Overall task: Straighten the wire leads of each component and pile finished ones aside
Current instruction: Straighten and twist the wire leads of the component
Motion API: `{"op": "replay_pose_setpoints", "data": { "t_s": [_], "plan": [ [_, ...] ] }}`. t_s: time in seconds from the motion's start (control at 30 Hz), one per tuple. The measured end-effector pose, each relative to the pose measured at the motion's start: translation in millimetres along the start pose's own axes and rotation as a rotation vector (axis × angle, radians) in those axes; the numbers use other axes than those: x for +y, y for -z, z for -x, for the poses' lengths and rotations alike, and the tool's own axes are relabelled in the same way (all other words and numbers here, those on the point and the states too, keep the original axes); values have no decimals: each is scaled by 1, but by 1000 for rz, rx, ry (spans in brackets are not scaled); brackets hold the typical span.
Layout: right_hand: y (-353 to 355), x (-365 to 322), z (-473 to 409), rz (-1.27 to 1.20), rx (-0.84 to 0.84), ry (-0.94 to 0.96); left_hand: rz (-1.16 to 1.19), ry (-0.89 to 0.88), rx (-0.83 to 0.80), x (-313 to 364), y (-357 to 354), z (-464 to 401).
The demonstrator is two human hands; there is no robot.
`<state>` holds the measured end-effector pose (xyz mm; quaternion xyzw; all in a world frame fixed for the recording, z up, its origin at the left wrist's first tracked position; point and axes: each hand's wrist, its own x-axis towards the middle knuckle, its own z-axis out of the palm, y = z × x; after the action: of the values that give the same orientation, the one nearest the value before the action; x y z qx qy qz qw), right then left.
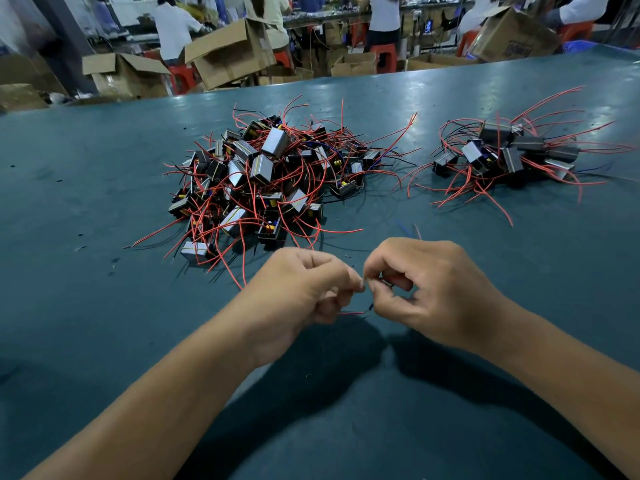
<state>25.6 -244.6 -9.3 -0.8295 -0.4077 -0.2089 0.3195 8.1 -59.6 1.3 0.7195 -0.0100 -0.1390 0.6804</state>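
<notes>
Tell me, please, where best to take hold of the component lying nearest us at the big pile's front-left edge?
Grip the component by its boxy taped body, coming from the near left side, probably; its red leads trail rightward and into the pile, so that side looks freest.

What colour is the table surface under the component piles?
Dark teal green table, shown in the head view.

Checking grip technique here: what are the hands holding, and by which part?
Both the left hand and right hand pinch thin wire leads between fingertips; the component body is hidden.
</notes>
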Motion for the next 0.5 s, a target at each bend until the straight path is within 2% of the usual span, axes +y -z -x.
{"op": "replay_pose_setpoints", "data": {
  "t_s": [0.03,0.1,0.23,0.33,0.43,0.5],
  "plan": [
    [0,0,0,0,-2,7,91,113,-53,1,1,-1],
    [-1,1,1,-41,-13,-27,143,195,-95,0,4,-3],
    [-2,5,1,-169,-56,-156,61,78,-43,1,4,-1],
    [-1,6,0,-231,-45,-218,-200,-212,91,0,8,1],
    [0,6,0,-290,-26,-275,-701,-740,205,-2,12,4],
    [0,7,0,-346,-26,-317,-929,-981,211,-6,10,3]
  ]
}}
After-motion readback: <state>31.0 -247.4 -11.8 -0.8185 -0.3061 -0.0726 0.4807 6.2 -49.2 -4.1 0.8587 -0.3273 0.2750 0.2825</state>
